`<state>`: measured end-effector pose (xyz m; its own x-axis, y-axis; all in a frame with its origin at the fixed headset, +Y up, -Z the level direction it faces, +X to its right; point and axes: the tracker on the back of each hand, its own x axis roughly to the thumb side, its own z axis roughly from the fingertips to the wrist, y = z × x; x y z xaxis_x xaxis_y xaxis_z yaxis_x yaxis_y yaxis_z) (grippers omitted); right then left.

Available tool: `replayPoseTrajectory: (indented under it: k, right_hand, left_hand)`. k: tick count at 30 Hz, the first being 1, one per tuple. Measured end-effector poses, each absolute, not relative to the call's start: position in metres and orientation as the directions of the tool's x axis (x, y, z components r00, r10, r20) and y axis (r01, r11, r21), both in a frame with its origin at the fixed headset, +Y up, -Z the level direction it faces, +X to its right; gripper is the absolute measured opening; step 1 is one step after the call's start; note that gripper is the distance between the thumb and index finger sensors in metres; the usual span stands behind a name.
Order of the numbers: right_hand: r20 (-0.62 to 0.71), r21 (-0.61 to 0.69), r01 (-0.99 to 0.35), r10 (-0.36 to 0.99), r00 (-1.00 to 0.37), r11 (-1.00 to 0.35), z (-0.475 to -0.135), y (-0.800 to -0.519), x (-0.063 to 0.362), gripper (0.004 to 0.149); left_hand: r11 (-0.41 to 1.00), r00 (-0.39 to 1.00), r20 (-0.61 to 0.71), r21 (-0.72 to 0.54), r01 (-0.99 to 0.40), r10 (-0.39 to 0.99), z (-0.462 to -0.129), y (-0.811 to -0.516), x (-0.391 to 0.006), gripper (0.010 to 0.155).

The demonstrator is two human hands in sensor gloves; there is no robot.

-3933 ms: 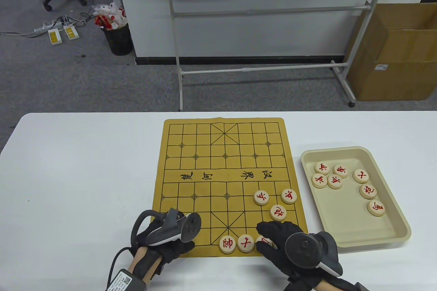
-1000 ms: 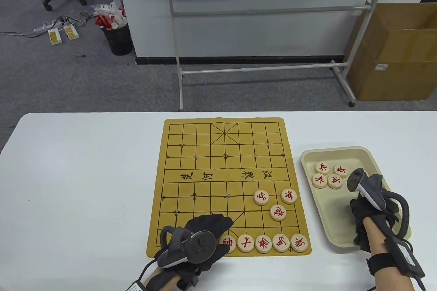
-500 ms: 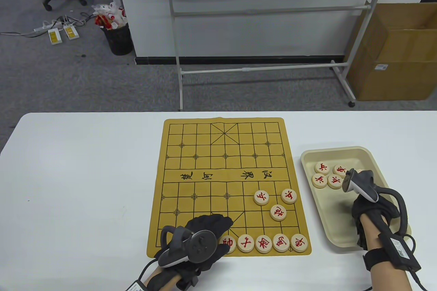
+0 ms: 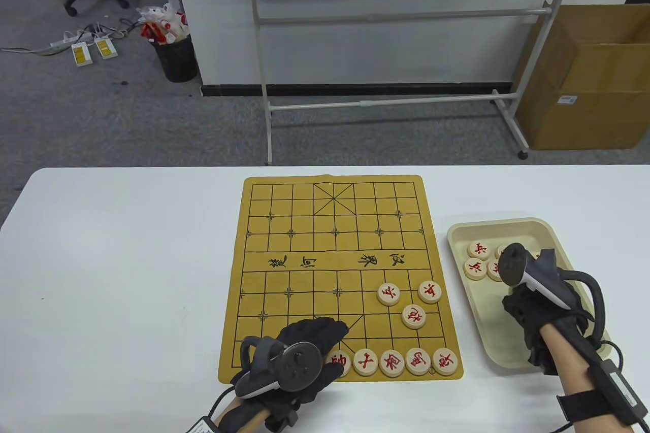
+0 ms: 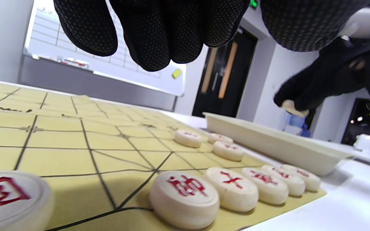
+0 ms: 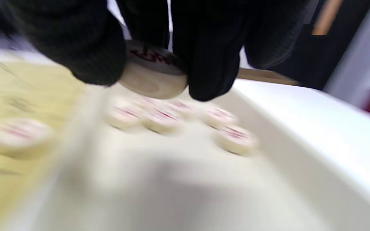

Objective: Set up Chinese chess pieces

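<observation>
The yellow chess board (image 4: 330, 250) lies mid-table. Several red-lettered pieces (image 4: 392, 363) stand in a row on its near edge, and three more (image 4: 413, 316) stand just above at the right. My right hand (image 4: 525, 313) hovers over the beige tray (image 4: 508, 227) and pinches one round piece (image 6: 153, 77) between thumb and fingers, lifted off the tray floor. My left hand (image 4: 310, 339) rests open and empty on the board's near left part, its fingers (image 5: 153, 32) hanging above the grid. One more piece (image 5: 8, 199) lies under it, left of the row.
Several pieces (image 4: 477, 258) remain at the far end of the tray, some hidden by my right tracker. The white table (image 4: 127, 275) stretches left of the board. A whiteboard stand (image 4: 386, 103) and a cardboard box (image 4: 589, 77) stand beyond the table.
My right hand left the board's near row, which gained two pieces, reached into the tray, and now lifts one piece, drifting left. My left hand moved onto the board, then stayed still.
</observation>
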<state>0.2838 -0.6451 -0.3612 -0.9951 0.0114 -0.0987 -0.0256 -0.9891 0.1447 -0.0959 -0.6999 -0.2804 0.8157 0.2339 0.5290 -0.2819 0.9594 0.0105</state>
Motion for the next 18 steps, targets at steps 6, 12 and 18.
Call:
replayPoseTrajectory:
  k: [6,12,18]
  right_hand:
    - [0.251,0.187,-0.364,0.402,-0.881,-0.913,-0.303,-0.645,0.201,0.069]
    - [0.379,0.387,-0.484,0.613,-0.693,-0.785,-0.284,-0.675,0.144,0.078]
    - [0.391,0.469,-0.567,0.735,-0.554,-0.677,-0.279,-0.696,0.138,0.076]
  left_hand:
    - [0.9,0.732,0.59,0.023,-0.436,0.34,-0.268,-0.692,-0.088,0.074]
    - [0.823,0.637,0.708,0.142,-0.55,0.303,-0.245,-0.677,-0.082,0.066]
    - [0.873,0.651,0.741,0.2,-0.444,0.161,-0.236,-0.677,-0.073,0.055]
